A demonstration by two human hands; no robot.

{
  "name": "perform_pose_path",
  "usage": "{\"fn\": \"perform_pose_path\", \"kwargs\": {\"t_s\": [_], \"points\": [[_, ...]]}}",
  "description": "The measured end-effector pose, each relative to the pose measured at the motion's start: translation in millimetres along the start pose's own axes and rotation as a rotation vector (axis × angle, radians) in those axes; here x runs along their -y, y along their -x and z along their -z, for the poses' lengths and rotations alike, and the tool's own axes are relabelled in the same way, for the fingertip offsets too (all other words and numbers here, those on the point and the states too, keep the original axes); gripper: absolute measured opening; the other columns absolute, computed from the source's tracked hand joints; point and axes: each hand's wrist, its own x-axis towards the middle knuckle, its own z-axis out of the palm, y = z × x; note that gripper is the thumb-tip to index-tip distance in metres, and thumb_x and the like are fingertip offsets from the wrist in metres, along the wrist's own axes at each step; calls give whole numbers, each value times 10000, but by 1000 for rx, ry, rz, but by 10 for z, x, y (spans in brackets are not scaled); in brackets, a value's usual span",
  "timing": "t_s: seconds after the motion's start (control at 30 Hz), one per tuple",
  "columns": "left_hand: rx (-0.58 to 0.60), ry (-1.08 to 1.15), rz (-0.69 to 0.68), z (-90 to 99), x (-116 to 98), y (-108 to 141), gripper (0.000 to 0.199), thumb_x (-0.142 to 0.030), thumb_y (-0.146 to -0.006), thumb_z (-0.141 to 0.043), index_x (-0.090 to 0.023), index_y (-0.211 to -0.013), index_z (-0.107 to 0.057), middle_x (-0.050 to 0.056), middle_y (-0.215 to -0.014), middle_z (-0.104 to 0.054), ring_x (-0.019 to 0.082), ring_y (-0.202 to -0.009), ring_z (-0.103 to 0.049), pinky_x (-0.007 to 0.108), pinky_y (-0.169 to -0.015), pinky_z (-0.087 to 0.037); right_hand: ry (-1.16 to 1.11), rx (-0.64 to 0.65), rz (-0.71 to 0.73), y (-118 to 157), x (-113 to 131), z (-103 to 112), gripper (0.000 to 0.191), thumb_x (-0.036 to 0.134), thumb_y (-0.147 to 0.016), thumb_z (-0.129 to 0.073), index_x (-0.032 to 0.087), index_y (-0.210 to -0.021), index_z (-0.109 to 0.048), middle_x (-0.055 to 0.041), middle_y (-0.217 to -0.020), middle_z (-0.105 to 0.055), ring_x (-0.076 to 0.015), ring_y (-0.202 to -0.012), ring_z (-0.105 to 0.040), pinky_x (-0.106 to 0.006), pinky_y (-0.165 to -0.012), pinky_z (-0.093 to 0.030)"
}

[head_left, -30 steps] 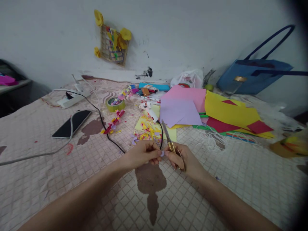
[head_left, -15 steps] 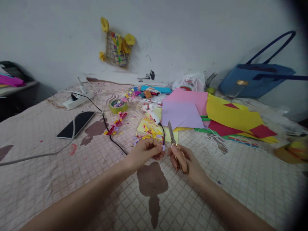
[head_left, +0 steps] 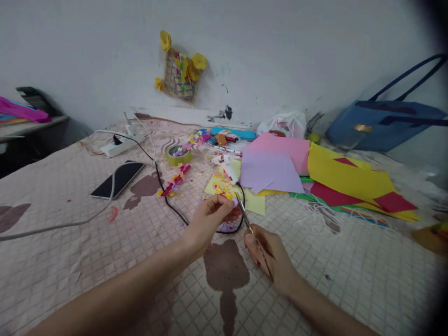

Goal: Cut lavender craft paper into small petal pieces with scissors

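Note:
Between the thumb and fingers of my left hand (head_left: 217,211) is a small lilac paper piece (head_left: 234,202). My right hand (head_left: 268,249) is closed round the handles of a pair of scissors (head_left: 248,223). The blades point up and left, their tips close beside the paper piece; I cannot tell whether they touch it. Just beyond my hands, a white glue gun (head_left: 229,172) lies on a pale yellow sheet (head_left: 256,203) with yellow and pink paper scraps (head_left: 224,188). Its black cord loops round near my left hand.
Coloured sheets (head_left: 269,168) lie at the back right, with white string (head_left: 322,212) before them. A tape roll (head_left: 178,155), a red strip with paper bits (head_left: 177,179), a phone (head_left: 118,179) and a power strip (head_left: 122,145) stand left. A blue bag (head_left: 385,126) leans against the wall.
The scissors have turned and tilted left, bringing their tips beside the lilac piece. My right hand has moved slightly lower. The whole view has shifted a little.

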Motion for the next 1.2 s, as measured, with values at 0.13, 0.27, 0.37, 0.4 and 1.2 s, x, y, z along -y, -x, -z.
{"fn": "perform_pose_path", "kwargs": {"t_s": [0.13,0.27,0.37,0.4,1.2], "points": [[-16,6,-7,-12,0,11,184,-283,-737,-622,-121,-725,-536,30,-709,-621,114,-690,-576,286,-741,-449,32,2,-16,5,3,-2,382,499,-857,-377,201,-619,-385,52,-509,-360,-101,-474,-355,-234,-451,-255],[-26,13,-14,-17,10,-1,181,-284,-738,-620,-123,-730,-538,28,-712,-616,113,-691,-572,281,-735,-442,28,1,-7,13,12,-4,384,502,-859,-373,200,-621,-391,50,-510,-371,-100,-473,-364,-229,-450,-266],[-36,14,-13,-19,22,-7,183,-284,-732,-625,-121,-726,-540,30,-711,-614,114,-689,-571,279,-729,-440,58,-2,-9,12,11,-1,391,507,-857,-372,200,-616,-395,48,-502,-381,-99,-463,-366,-228,-440,-262],[-40,16,-15,-20,26,-6,185,-284,-730,-627,-122,-722,-539,29,-708,-613,113,-686,-569,280,-728,-441,72,-6,-7,10,12,-1,391,508,-857,-373,200,-616,-397,48,-498,-384,-100,-459,-366,-228,-436,-260],[-36,45,-28,-16,52,-3,182,-289,-727,-635,-132,-700,-547,14,-701,-609,100,-678,-569,260,-726,-448,96,-26,-16,7,12,-24,383,504,-852,-390,197,-625,-415,45,-483,-414,-100,-448,-383,-212,-420,-289]]}}
